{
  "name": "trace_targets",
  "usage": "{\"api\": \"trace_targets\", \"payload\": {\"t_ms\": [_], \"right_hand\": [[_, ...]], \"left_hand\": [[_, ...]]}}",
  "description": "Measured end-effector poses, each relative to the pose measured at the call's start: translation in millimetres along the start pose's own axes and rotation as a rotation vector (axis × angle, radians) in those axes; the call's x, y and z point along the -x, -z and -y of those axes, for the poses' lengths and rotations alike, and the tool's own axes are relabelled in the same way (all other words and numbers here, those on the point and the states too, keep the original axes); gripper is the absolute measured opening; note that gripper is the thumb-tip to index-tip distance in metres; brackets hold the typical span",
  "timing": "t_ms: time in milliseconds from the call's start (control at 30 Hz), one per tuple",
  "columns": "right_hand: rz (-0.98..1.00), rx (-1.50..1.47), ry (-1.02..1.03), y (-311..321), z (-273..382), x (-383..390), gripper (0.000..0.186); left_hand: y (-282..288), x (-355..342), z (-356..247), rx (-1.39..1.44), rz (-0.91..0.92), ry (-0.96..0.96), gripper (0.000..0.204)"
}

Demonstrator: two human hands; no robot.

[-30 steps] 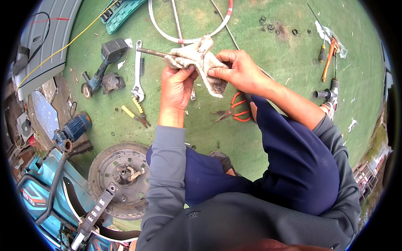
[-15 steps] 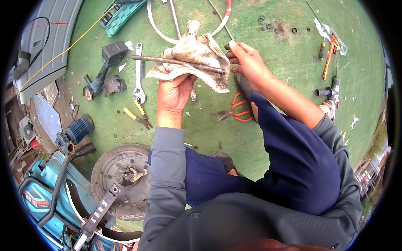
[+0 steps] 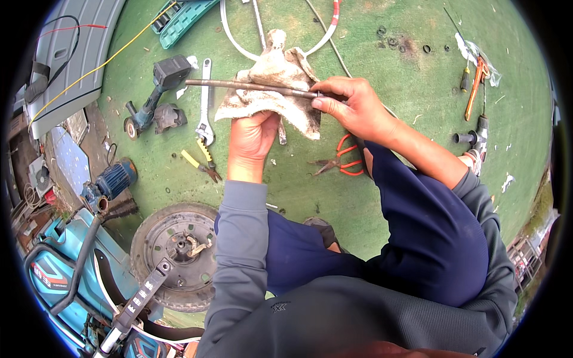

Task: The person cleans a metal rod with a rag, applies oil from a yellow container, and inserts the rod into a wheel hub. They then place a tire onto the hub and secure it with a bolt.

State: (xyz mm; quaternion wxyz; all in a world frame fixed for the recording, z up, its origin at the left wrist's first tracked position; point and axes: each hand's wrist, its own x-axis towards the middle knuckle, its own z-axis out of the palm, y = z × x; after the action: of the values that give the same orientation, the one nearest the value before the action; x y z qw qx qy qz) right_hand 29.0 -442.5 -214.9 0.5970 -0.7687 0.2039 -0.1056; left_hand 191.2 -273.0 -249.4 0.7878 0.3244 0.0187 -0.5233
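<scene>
My left hand is closed on a stained, whitish rag, gripping it from below. Across the cloth lies a long brown metal bolt, its plain end sticking out to the left. At its right end, my right hand pinches the bolt head between thumb and fingers, which cover most of the head. Below my right wrist, orange-handled pliers lie on the green floor. An adjustable wrench and yellow-handled pliers lie left of my left hand.
A cordless grinder lies at the left, above a blue motor. Near my left forearm rests a wheel. A green tool case is at the top. An orange pipe wrench and a drill lie far right.
My right hand has moved in to the left and taken hold of the bolt's head end, which was free before. My left hand still holds the rag under the bolt.
</scene>
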Motion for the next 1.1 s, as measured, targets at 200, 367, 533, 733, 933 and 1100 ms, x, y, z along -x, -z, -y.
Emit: {"api": "trace_targets", "payload": {"t_ms": [200,367,533,733,933,1100], "right_hand": [[0.101,-0.211,-0.197,-10.1,-4.1,2.0,0.021],[0.114,-0.266,-0.271,-3.5,-7.4,7.5,0.021],[0.025,-0.07,-0.219,5.0,-0.2,13.9,0.014],[-0.035,0.244,0.169,11.9,2.2,13.9,0.016],[-0.065,0.314,0.297,14.0,5.9,8.9,0.025],[-0.067,0.317,0.311,13.8,6.8,8.6,0.026]], "left_hand": [[-13.5,2.0,24.3,-0.155,0.062,0.006,0.047],[-31.1,-0.4,34.1,-0.162,-0.088,-0.044,0.041],[-13.8,-11.0,-2.0,-0.128,-0.223,-0.184,0.021],[10.4,-3.0,-42.9,-0.113,-0.223,-0.271,0.034],[11.0,1.2,-50.4,-0.013,-0.195,-0.293,0.034],[-2.6,4.7,-55.6,-0.034,-0.137,-0.311,0.03]]}}
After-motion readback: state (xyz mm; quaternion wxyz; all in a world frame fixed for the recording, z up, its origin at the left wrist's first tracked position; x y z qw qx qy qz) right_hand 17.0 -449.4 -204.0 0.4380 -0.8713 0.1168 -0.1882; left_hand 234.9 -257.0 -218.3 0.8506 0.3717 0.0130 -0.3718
